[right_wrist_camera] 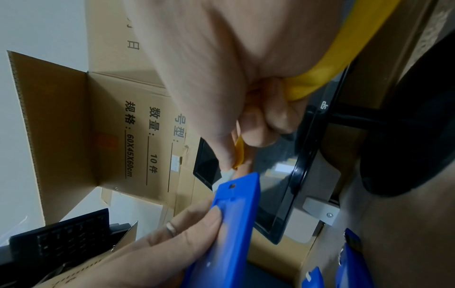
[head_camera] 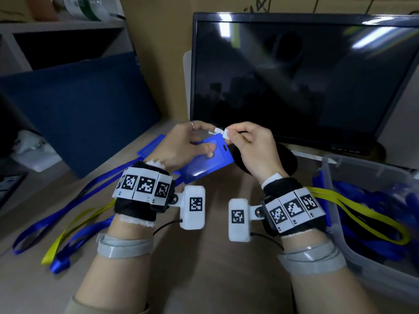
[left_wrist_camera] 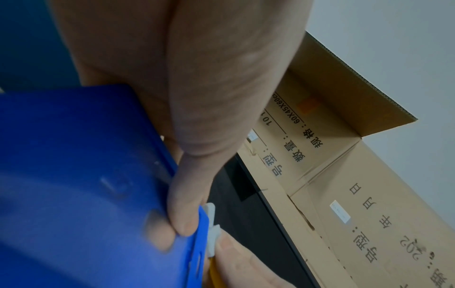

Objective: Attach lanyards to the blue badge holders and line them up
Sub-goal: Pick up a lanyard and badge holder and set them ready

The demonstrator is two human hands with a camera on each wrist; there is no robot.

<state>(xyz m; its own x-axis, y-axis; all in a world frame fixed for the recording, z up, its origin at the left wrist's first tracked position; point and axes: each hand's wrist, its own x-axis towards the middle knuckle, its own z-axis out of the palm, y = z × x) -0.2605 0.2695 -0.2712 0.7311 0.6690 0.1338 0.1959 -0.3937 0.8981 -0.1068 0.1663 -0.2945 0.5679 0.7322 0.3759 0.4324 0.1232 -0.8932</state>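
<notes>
My left hand (head_camera: 188, 143) grips a blue badge holder (head_camera: 205, 162) above the desk, thumb on its face and fingers behind; up close the holder (left_wrist_camera: 86, 185) fills the left wrist view. My right hand (head_camera: 247, 143) pinches the white plastic clip (head_camera: 222, 132) of a yellow lanyard (head_camera: 353, 207) right at the holder's top slot (head_camera: 224, 147). The lanyard's strap (right_wrist_camera: 327, 64) runs back under my right palm. In the right wrist view the holder (right_wrist_camera: 229, 224) stands edge-on under my fingertips. Whether the clip is through the slot I cannot tell.
Blue and yellow lanyards (head_camera: 68, 223) lie on the desk at the left, with another blue holder (head_camera: 149, 146) behind my left hand. A clear bin (head_camera: 362, 245) of blue lanyards stands at the right. A dark monitor (head_camera: 294, 82) and cardboard boxes (left_wrist_camera: 344, 175) stand behind.
</notes>
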